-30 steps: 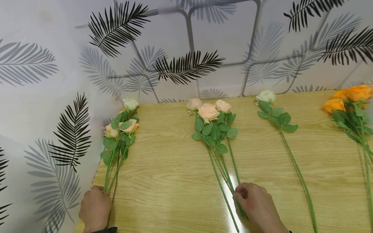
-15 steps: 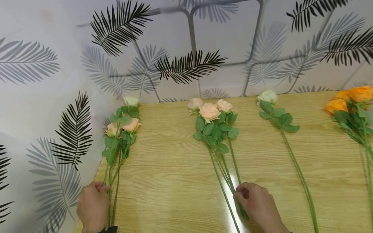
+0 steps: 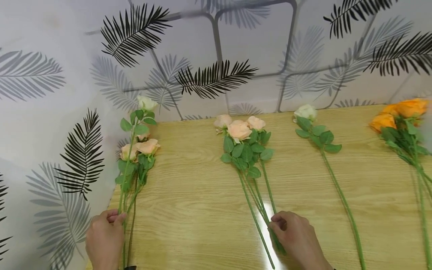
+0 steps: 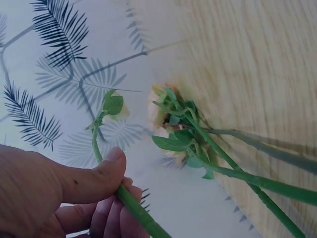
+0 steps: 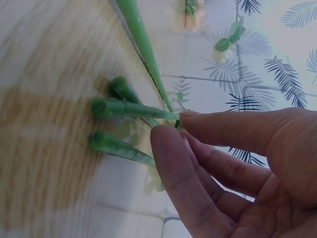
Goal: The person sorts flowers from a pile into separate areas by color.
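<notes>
**White Rose (image 3: 146,103) Held Aloft at Bench's (image 3: 192,210) Left End**

A person's left hand (image 3: 105,238) pinches the green stem (image 4: 140,212) of the white rose between thumb and curled fingers, its bloom raised over a cluster of peach roses (image 3: 148,147) at the edge of the wood-grain bench. The left wrist view shows the held flower apart from that cluster, its bloom partly hidden by leaves, against a wall covering (image 3: 256,41) printed with black and grey fronds. A dark band (image 3: 129,267) shows at the wrist, mostly out of view.

The right hand (image 3: 295,234) is low near the middle of the bench, thumb and forefinger pinching a stem in the central bunch (image 3: 239,130), where three peach blooms are visible. Three stem ends (image 5: 109,108) show beside those fingers in the right wrist view.

Farther right, a second white rose (image 3: 305,112) lies alone, its stem slanting toward the person. Orange blooms (image 3: 413,108) with dark green leaves lie near the far right edge.
</notes>
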`<state>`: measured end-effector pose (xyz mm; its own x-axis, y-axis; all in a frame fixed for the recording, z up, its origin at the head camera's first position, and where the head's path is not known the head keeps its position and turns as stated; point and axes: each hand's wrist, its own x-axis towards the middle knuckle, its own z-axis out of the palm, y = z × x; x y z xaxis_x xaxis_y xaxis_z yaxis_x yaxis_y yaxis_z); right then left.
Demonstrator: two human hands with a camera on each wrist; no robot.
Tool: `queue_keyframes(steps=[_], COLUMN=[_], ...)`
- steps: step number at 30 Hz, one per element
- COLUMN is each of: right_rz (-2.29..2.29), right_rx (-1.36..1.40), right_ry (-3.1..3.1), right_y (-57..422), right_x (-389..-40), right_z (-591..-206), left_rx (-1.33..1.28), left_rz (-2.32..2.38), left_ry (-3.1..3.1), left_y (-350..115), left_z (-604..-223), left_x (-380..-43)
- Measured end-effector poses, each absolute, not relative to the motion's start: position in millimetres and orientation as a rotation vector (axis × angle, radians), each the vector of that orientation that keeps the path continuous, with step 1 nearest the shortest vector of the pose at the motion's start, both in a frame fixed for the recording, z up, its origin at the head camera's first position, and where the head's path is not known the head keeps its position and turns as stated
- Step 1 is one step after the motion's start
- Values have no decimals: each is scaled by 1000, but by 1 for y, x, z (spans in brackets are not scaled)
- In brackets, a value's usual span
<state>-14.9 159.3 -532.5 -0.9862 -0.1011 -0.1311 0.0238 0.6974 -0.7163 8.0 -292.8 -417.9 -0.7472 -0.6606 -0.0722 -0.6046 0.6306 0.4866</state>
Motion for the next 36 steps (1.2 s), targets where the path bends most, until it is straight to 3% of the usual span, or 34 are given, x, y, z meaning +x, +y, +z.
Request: queue_keyframes(steps=[30,36], right_rz=[-1182,-1219], right_rx=[-66,-85], right_ry=[2814,2826], right_y=[171,162], right_x=[-15,-9], right_z=[-554,-524], left_rx=[652,516], left_rz=[-1278,-1414], left_ry=[-2861,-2849], left_y=[-209,-182], left_z=[-392,-396], left_x=[-6,-8])
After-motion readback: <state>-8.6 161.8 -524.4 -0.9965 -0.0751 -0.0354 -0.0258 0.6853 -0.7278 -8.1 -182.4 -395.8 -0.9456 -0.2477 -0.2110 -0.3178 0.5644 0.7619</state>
